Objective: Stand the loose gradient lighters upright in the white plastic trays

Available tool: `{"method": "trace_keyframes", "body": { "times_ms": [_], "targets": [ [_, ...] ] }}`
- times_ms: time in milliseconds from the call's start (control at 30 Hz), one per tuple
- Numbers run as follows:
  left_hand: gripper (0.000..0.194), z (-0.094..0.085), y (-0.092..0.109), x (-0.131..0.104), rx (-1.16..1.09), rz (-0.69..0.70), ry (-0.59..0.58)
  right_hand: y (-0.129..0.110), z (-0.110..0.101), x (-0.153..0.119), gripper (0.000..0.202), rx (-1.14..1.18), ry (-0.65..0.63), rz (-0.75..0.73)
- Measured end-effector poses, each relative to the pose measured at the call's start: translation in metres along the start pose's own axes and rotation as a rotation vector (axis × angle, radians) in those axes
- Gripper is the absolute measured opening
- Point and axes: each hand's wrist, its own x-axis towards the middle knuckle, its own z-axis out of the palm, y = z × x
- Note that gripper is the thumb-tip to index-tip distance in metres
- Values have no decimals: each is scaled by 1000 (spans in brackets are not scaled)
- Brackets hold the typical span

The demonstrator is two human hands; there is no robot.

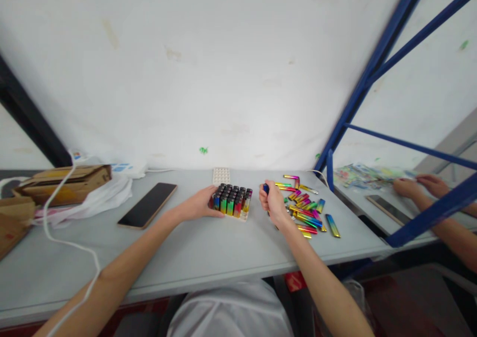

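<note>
A small white tray [244, 217] holds several rows of upright lighters [230, 203] with black tops and shiny bodies in red, green, yellow and blue. My left hand [204, 203] is closed around the tray's left side, thumb along the front and fingers towards the back. To the right of the tray, my right hand [274, 202] makes a fist around a lighter. Only the dark blue end [266, 188] of it shows above the fingers. Just beyond that hand lies a loose pile of shiny rainbow-coloured metal sleeves [305, 212], partly hidden by my hand.
A phone [148, 205] lies left of my left hand. Cardboard boxes [63, 183], a plastic bag [89, 200] and a white cable [50, 227] are further left. An empty white tray [221, 174] sits by the wall. Past the blue metal frame [357, 108], another person's hands [421, 185] are at work.
</note>
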Motion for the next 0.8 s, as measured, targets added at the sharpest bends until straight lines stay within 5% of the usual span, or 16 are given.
{"method": "trace_keyframes", "body": {
  "times_ms": [100, 333, 500, 800],
  "targets": [
    [76, 0, 0, 0, 10, -2, -5, 1, 1, -1, 58, 24, 95, -26],
    [76, 0, -1, 0, -7, 8, -5, -2, 4, 0, 67, 43, -9, -30],
    [77, 0, 1, -1, -29, 8, -11, -11, 3, -4, 68, -44, -55, -288],
    [76, 1, -3, -1, -31, 5, -14, -19, -7, -13, 44, -587, -69, -601]
  ]
}}
